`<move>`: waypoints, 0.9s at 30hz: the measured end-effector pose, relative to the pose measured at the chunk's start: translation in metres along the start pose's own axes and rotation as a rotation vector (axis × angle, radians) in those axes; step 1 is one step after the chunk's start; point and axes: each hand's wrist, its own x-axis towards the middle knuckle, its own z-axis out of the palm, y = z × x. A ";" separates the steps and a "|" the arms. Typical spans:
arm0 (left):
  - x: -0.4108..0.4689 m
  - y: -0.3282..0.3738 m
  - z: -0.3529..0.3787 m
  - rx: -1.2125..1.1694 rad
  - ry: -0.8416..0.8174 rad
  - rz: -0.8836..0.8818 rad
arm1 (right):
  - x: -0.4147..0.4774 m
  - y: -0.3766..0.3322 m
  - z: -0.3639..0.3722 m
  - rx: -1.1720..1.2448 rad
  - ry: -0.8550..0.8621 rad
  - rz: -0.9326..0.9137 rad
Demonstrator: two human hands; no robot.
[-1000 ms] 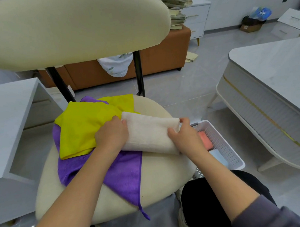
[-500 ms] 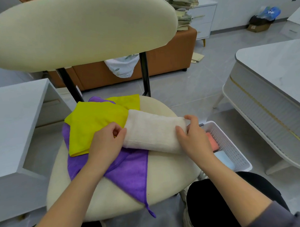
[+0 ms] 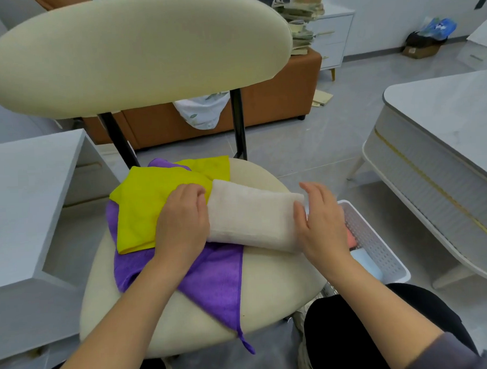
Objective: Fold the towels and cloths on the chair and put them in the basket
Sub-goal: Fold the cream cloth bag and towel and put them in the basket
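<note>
A folded cream towel (image 3: pixel 252 220) lies across the cream chair seat (image 3: pixel 268 294), partly on a yellow cloth (image 3: pixel 149 204) and a purple cloth (image 3: pixel 212 273) that are spread flat. My left hand (image 3: pixel 183 225) grips the towel's left end with curled fingers. At the towel's right end, my right hand (image 3: pixel 321 223) has its thumb on the fabric and its fingers loosely raised. A white perforated basket (image 3: pixel 376 235) stands on the floor just right of the seat. It holds a pink cloth (image 3: pixel 352 237) and a light blue one (image 3: pixel 368 262).
The chair's wide backrest (image 3: pixel 138 50) rises behind the cloths. A white table (image 3: pixel 442 138) stands at the right and a white cabinet (image 3: pixel 21 192) at the left. An orange bench (image 3: pixel 275 100) is behind the chair. My knee in black trousers (image 3: pixel 365 318) is below the basket.
My left hand has slid onto the towel's left end. The fingers of my right hand have lifted from the right end. The towel has stayed in place.
</note>
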 end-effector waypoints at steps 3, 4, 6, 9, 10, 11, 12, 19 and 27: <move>0.007 0.009 0.009 0.064 -0.099 0.296 | 0.003 -0.009 0.006 -0.068 -0.167 -0.198; 0.009 0.011 0.014 0.124 -0.174 0.375 | 0.003 -0.012 0.009 -0.094 -0.259 -0.233; 0.012 0.012 0.025 0.251 -0.346 0.481 | 0.002 -0.017 0.015 -0.171 -0.425 -0.261; 0.012 0.003 0.035 0.355 -0.526 0.478 | 0.001 -0.016 0.020 -0.328 -0.544 -0.258; 0.011 -0.001 0.036 0.375 -0.563 0.450 | 0.000 -0.016 0.021 -0.354 -0.549 -0.258; 0.011 -0.003 0.037 0.393 -0.580 0.431 | -0.002 -0.015 0.021 -0.370 -0.552 -0.255; 0.011 -0.003 0.038 0.403 -0.591 0.412 | -0.003 -0.014 0.021 -0.379 -0.556 -0.247; 0.012 -0.002 0.031 0.041 -0.525 -0.001 | -0.005 -0.003 0.007 -0.190 -0.563 -0.049; 0.013 -0.007 0.010 -0.453 -0.469 -0.481 | 0.021 -0.002 0.000 0.181 -0.466 0.328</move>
